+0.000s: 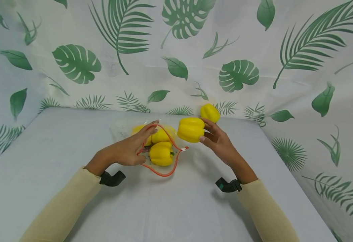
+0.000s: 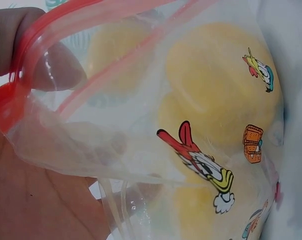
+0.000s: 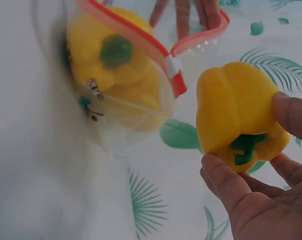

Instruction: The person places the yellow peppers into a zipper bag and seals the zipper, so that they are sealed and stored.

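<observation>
My right hand [image 1: 219, 141] grips a yellow bell pepper [image 1: 191, 130] by its stem end, fingers and thumb spread round it. The green stem shows in the right wrist view, and the held pepper [image 3: 238, 107] is off the table, right of the bag. With my left hand [image 1: 131, 146] I hold a clear zip bag [image 2: 86, 150] by its red rim, the mouth spread wide. Cartoon prints mark its plastic. Inside lie several yellow bell peppers [image 1: 160, 154], seen blurred through the plastic in the left wrist view.
Another yellow bell pepper [image 1: 210, 113] sits at the table's back edge, behind the held one. A white slider [image 1: 184, 149] hangs at the right of the bag's rim. The white-covered table [image 1: 170, 208] meets a leaf-printed curtain [image 1: 152, 74] at the back and right.
</observation>
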The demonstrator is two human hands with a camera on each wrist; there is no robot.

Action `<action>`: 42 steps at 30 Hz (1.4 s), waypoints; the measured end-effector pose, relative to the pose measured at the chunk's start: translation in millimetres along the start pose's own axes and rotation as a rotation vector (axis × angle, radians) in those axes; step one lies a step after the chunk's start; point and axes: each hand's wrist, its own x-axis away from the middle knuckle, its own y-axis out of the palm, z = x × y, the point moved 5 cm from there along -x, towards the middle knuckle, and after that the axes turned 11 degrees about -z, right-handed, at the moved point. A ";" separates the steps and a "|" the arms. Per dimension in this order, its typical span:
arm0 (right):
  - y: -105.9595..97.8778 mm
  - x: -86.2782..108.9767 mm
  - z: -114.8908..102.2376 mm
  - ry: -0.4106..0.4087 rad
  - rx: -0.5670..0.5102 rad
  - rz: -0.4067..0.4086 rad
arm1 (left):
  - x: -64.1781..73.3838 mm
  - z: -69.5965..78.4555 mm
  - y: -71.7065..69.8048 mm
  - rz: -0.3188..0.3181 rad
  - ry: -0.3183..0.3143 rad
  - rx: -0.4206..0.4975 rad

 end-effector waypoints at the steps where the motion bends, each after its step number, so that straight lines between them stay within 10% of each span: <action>1: 0.6 0.7 -1.7 -0.006 -0.002 -0.004 | -0.2 -0.2 0.0 -0.001 0.000 -0.002; 42: 73.0 11.4 -43.3 -0.233 -0.155 -0.403 | -0.3 1.1 0.7 0.003 -0.017 0.013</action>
